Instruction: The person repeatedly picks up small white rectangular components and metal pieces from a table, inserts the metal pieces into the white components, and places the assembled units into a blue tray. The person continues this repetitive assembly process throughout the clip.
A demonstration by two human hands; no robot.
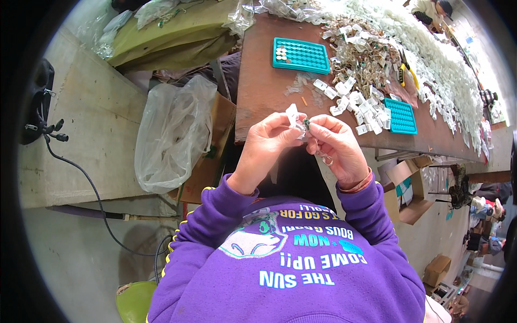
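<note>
My left hand (263,149) is closed in a pinch on a small white-and-clear plastic packet (292,114), just beyond the table's near edge. Facing it, the fingertips of my right hand (344,153) are closed on a keychain with a small dark green piece (306,123). Its silvery ring and chain (325,158) hang below those fingers. Both hands meet at the packet, and the fingers partly cover where the keychain and packet touch. On the table ahead lies a pile of white-carded packets (368,112).
On the brown table (264,81) lie a teal tray (300,55) with a few round pieces, a second teal tray (401,116), yellow-handled pliers (410,75), heaped keychains (358,59) and many clear bags (447,81). A plastic bag (175,134) hangs at left. Another person (431,12) sits far right.
</note>
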